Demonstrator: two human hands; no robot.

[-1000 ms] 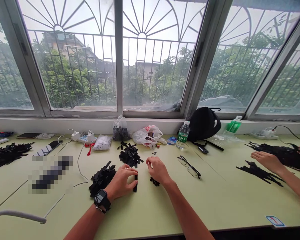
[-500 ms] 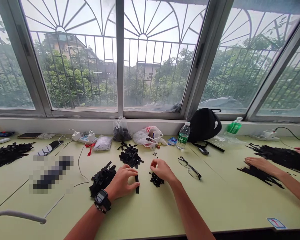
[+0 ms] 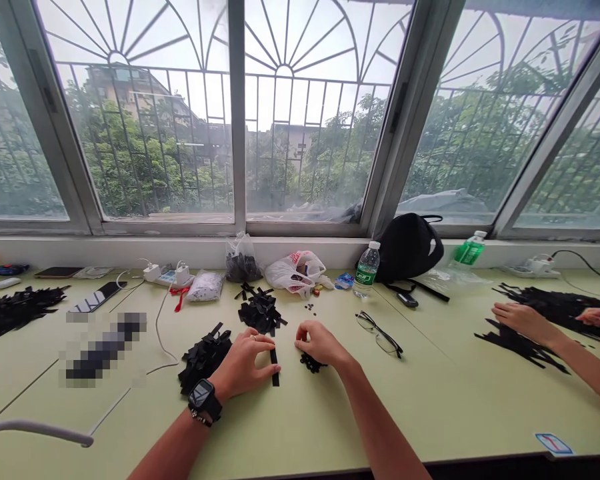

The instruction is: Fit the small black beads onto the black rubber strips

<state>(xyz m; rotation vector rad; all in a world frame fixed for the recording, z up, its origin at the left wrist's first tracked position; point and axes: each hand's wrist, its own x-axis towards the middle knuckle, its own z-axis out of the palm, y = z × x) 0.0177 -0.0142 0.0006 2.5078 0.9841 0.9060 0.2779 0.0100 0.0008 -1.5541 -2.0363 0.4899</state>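
Observation:
My left hand (image 3: 247,363), with a black watch on its wrist, holds a short black strip (image 3: 275,369) flat on the table, index finger near the top and thumb lower down. Beside that hand lies a heap of black strips (image 3: 203,360), and a second heap of strips (image 3: 260,312) is farther back. Thumb and fingers of my right hand (image 3: 320,341) are pinched together just right of the strip; what is between them is too small to see. Partly under this hand sits a pile of small black pieces (image 3: 311,364). A few loose small pieces (image 3: 310,307) lie behind it.
Eyeglasses (image 3: 380,335) lie right of my right hand. A water bottle (image 3: 367,272), a white plastic bag (image 3: 297,273) and a black bag (image 3: 409,250) stand along the window. At right, another person's hands (image 3: 525,323) handle long black strips (image 3: 523,347). A white cable (image 3: 163,333) runs at left.
My right hand has shifted slightly left toward the strip, its fingers leaving the pile of small pieces. My left hand stays in place. The other person's hand has moved slightly right.

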